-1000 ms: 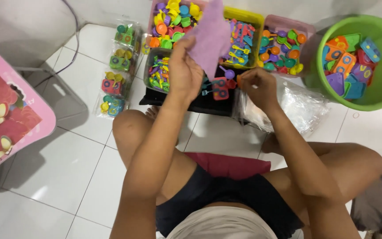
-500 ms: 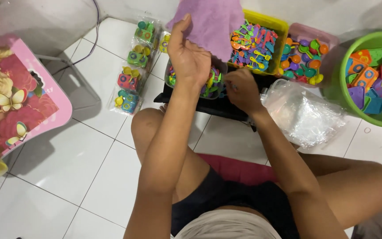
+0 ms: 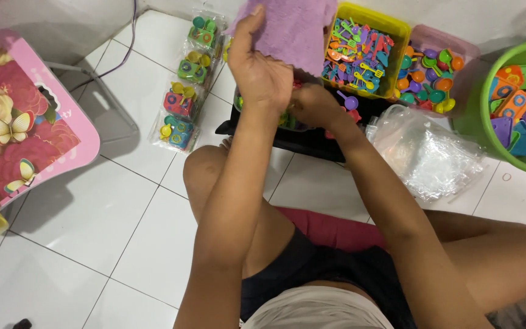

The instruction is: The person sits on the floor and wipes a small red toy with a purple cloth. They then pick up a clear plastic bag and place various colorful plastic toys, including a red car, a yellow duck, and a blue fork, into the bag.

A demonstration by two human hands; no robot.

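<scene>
Left hand: your left hand (image 3: 262, 73) is raised over the black tray and pinches the soft purple fleece cloth (image 3: 293, 30) by its lower edge; the cloth hangs in the air above the yellow plastic bin of small toy utensils (image 3: 397, 27).
Right hand: your right hand (image 3: 313, 105) is closed low at the black plastic tray (image 3: 312, 143), fingers curled; what it grips cannot be told.
Surroundings: a clear crinkled plastic bag pile (image 3: 424, 155) lies just right of the tray; sealed toy packets (image 3: 181, 100) lie in a row to its left.
Technique: keep the pinch firm and the cloth clear of the bins, so that it snags no loose pieces.
</scene>
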